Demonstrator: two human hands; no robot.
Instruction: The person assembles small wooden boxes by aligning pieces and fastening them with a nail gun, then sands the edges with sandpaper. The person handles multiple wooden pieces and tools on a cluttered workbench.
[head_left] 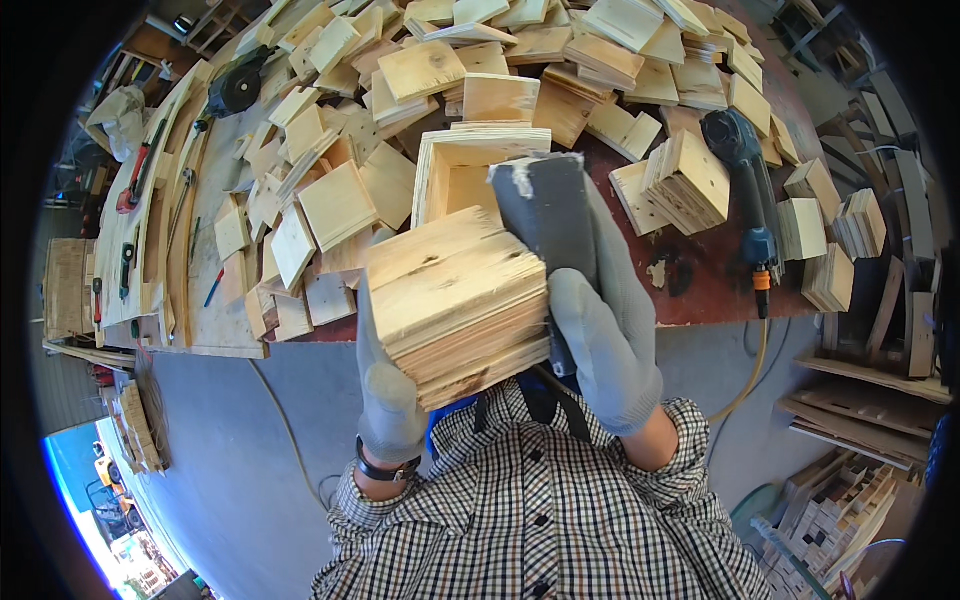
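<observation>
My left hand [390, 395], in a grey glove, is wrapped round the left side of a stack of plywood pieces [460, 300]. The stack is tilted, with one knotted face up and its layered edges toward me. In my gloved right hand [605, 345] is a dark grey block [548, 215], apparently a sanding block, its upper end worn pale. The block stands upright along the right side of the stack, touching or very close to it. My right thumb lies across the block's near face. An open wooden box [435, 165] sits just behind the stack, partly hidden by it.
Loose plywood pieces [420, 70] are heaped across the red-brown table [690, 285]. A black air tool [745, 180] with a hose lies at the right, near stacked pieces [690, 180]. Another black tool [236, 92] and a red-handled tool [130, 195] lie at the left.
</observation>
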